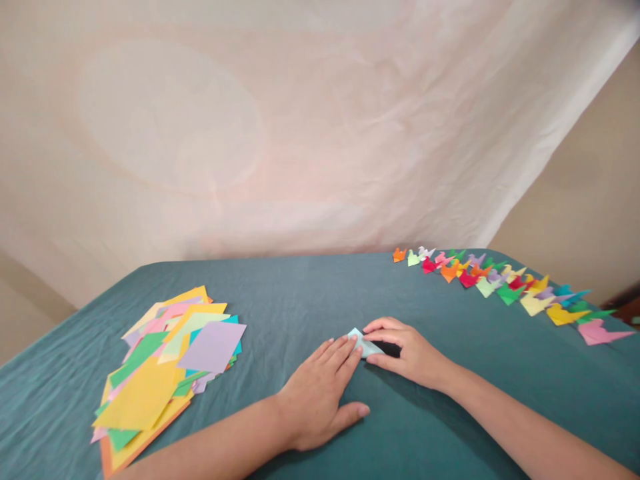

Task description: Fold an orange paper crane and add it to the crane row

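A small light-blue piece of folded paper (369, 349) lies on the cloth in front of me. My left hand (325, 387) is flat, its fingertips pressing on the paper's left part and its thumb stretched out on the cloth. From the other side, my right hand (407, 350) curves round the paper. Its fingertips touch the upper edge and its thumb sits at the lower right corner, so the paper is between them. The fingers cover part of the paper, and its exact folds cannot be made out.
Loose square papers (145, 393) in many colours form a spread pile at the left. Several folded paper birds (537, 305) stand in rows along the right side. A dark green cloth (280, 293) covers the table, and a pale hanging sheet (310, 133) is behind it.
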Motion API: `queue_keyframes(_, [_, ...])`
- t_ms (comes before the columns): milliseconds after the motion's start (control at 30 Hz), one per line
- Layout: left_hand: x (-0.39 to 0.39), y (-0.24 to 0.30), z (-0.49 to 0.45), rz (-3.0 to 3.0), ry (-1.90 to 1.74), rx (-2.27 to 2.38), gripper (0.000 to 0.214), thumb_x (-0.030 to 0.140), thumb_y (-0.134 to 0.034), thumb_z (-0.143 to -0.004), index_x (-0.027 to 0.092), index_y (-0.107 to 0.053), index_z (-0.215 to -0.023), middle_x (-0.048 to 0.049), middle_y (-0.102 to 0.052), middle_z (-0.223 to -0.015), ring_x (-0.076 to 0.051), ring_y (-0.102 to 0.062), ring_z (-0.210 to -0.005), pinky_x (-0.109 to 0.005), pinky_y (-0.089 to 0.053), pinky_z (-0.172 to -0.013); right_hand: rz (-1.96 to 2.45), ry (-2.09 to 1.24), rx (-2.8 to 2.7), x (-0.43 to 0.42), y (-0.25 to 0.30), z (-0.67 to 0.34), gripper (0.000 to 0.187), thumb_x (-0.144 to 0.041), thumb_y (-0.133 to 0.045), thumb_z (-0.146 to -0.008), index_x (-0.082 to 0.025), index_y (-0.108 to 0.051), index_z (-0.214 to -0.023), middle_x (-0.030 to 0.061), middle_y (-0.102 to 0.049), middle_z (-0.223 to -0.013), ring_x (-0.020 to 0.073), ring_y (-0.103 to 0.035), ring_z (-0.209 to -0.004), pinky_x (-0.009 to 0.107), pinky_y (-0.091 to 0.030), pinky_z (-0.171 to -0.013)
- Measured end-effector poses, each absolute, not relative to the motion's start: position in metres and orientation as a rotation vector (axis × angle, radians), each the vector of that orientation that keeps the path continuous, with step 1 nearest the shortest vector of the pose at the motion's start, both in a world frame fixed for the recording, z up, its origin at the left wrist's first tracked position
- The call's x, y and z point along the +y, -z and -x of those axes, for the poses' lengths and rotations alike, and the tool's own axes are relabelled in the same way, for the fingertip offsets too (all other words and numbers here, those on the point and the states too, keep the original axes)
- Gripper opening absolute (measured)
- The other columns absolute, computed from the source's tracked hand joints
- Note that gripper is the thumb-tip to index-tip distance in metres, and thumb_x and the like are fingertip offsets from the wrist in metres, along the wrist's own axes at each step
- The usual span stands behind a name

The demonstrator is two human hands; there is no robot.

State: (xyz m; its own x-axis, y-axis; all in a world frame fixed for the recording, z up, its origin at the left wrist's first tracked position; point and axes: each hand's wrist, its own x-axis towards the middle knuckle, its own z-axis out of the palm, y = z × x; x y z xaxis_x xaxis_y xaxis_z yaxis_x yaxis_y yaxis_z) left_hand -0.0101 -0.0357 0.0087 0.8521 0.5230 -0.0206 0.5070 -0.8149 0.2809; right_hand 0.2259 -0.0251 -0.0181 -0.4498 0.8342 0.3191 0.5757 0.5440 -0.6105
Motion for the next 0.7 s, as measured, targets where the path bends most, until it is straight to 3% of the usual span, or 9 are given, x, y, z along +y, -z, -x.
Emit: queue_keyframes(700, [-0.0356,-0.0077,0.0104,-2.741,-0.082,0.78,0.069,0.054,-0.033,-0.089,0.014,-0.016,-0.143,-0.0122,-0.014,-0.148,-0.026,-0.012,-0.136,-0.043,-0.015,-0.111,1.061,-0.448,-2.25,-0.0279,0.015,-0.2202,0.025,-0.024,-0.059,-0.081,-0.022,-0.064,-0.105,0.0073,-0.06,-0.104,0.0195,-0.054,-0.094,0.037,-0.043,-0.086])
